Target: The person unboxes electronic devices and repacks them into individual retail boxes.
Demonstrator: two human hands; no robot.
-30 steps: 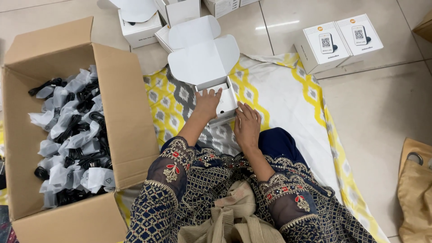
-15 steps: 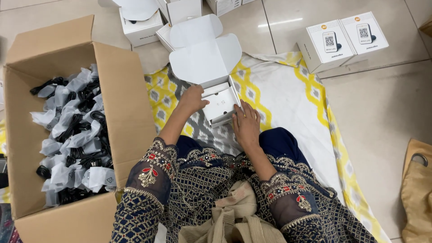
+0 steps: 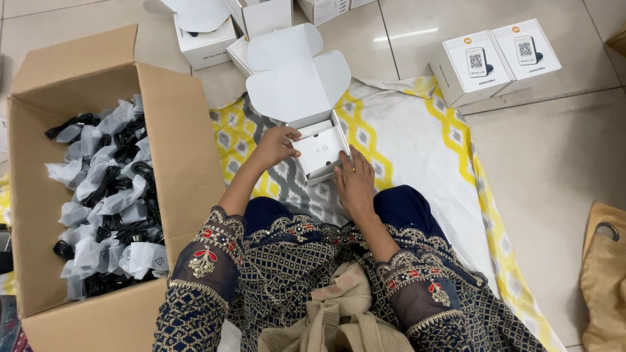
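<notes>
A small white carton (image 3: pixel 319 148) sits open on the patterned cloth (image 3: pixel 417 130) in front of the seated person, its lid flaps standing up and away so the inside is free to reach. The left hand (image 3: pixel 277 145) rests at the carton's near-left edge, fingers curled onto the rim and the white insert, seemingly pressing it in place. The right hand (image 3: pixel 355 182) lies flat against the carton's near-right corner, fingers together, bracing it so it does not slide; neither hand is clamped around anything loose.

Beyond the left hand, well apart, a big cardboard box (image 3: pixel 176 150) stands open, full of black cables in clear bags (image 3: pixel 107 195), within arm's reach. Past the carton, further open white cartons (image 3: pixel 202 39) wait on the tiled floor. Beyond the right hand, two closed printed boxes (image 3: pixel 492 62) stand side by side. A tan bag (image 3: pixel 603 280) lies off to the right.
</notes>
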